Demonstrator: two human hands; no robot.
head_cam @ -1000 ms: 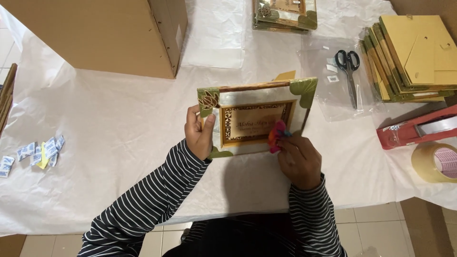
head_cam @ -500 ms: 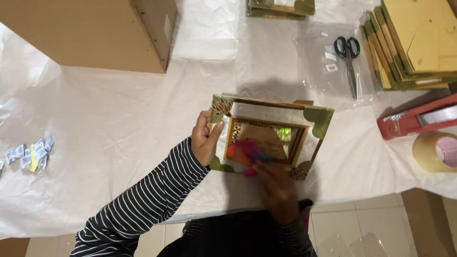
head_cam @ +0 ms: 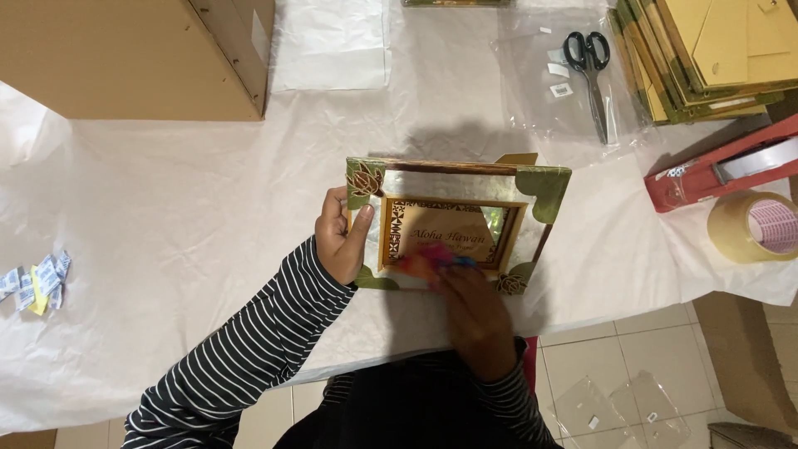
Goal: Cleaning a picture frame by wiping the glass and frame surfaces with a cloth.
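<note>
White-covered table (head_cam: 166,191): green-cornered wooden picture frame (head_cam: 455,218).

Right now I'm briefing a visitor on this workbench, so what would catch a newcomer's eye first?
First the picture frame with green corners at the middle of the white-covered table, gripped on its left edge by the left hand while the right hand rubs a blurred pink and orange cloth across its glass. Next, the big cardboard box at upper left. At right lie black scissors and a red tape dispenser.
</note>
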